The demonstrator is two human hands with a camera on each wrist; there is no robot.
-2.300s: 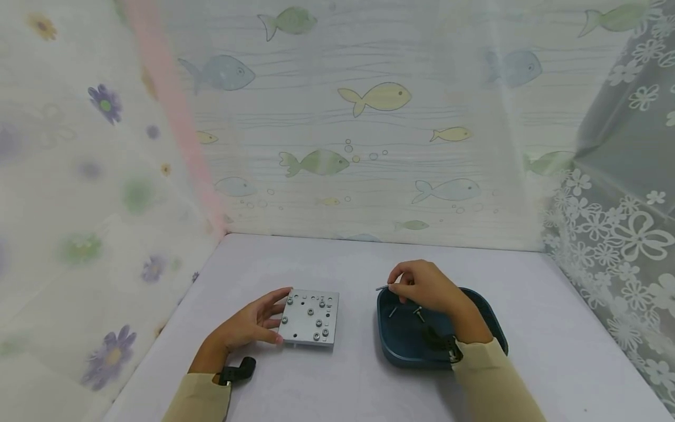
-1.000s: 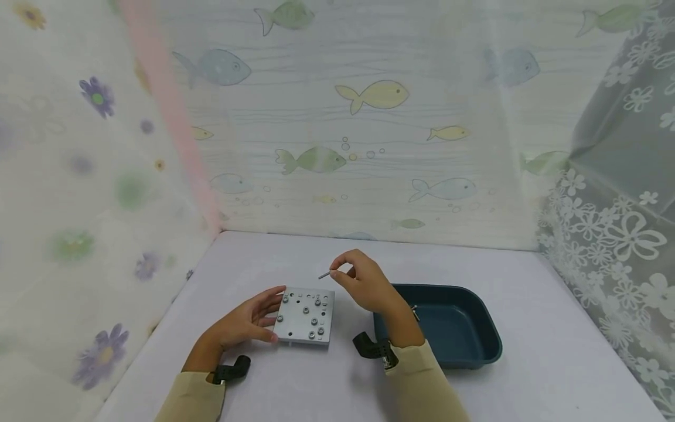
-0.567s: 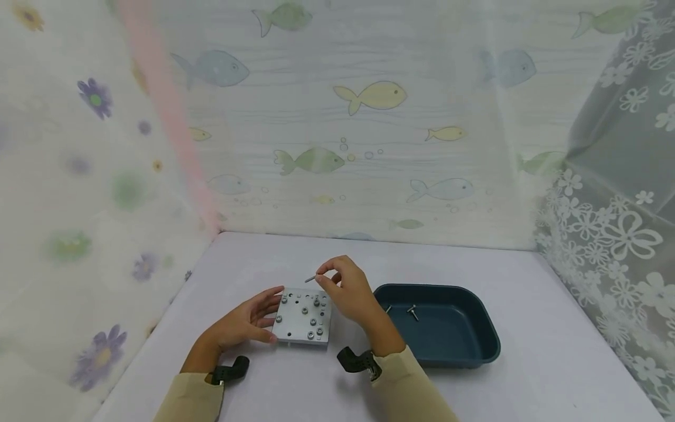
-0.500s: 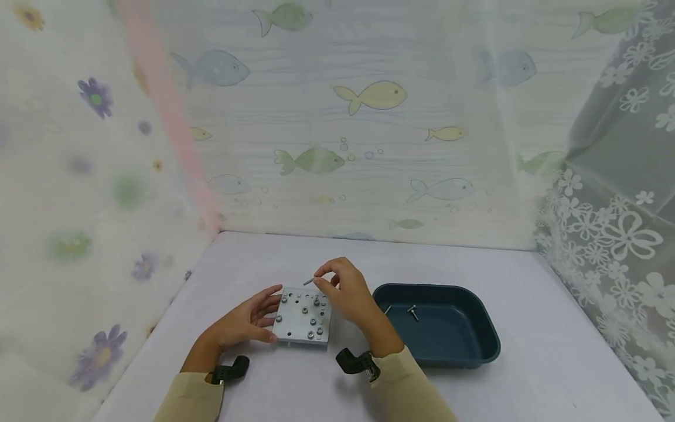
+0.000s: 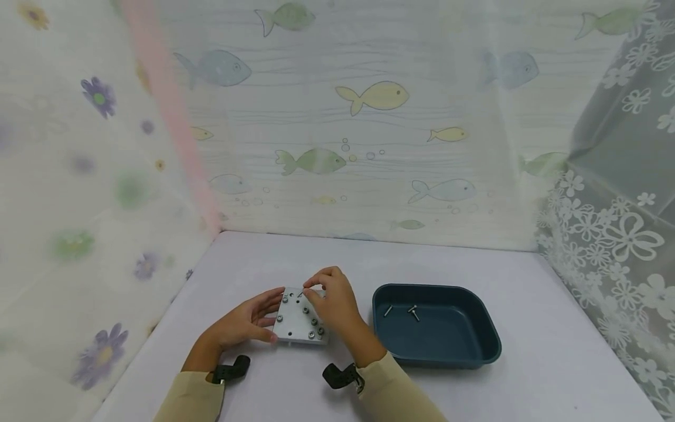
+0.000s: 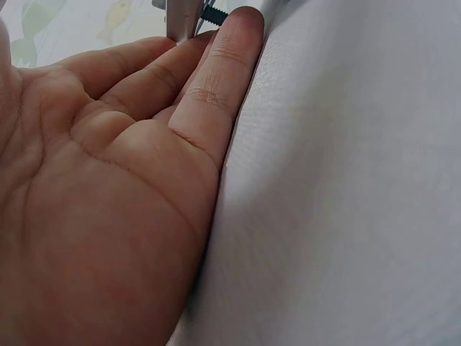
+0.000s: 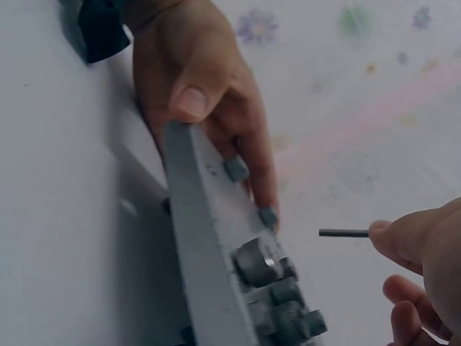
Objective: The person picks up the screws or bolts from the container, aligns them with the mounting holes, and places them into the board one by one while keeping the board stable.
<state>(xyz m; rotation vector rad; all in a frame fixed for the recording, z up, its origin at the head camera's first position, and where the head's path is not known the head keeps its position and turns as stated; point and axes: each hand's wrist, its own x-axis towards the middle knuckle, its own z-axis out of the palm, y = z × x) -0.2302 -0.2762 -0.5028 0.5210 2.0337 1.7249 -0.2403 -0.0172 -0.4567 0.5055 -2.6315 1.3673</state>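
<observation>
A silver metal plate [image 5: 295,322] carries several socket-head screws and some open holes. My left hand [image 5: 244,322] holds it by the left side, thumb at the near corner and fingers along the far part; in the left wrist view a threaded screw end [image 6: 215,15] pokes out beneath the plate by a fingertip. My right hand [image 5: 337,302] pinches a thin, smooth metal pin [image 7: 344,233] between thumb and index finger, over the far part of the plate in the head view. That hand hides the plate's far right corner.
Right of the plate stands a dark blue tray [image 5: 448,331], with a small pin-like piece [image 5: 388,311] and screws [image 5: 414,314] on its floor. Wrist cameras stick out from both wrists. Patterned curtains [image 5: 369,146] enclose the white table [image 5: 285,398] at the back and sides.
My right hand has carried the pin from over the tray leftward, then down to the plate's far part, its tip turning more downward. The left hand and plate stay in place.
</observation>
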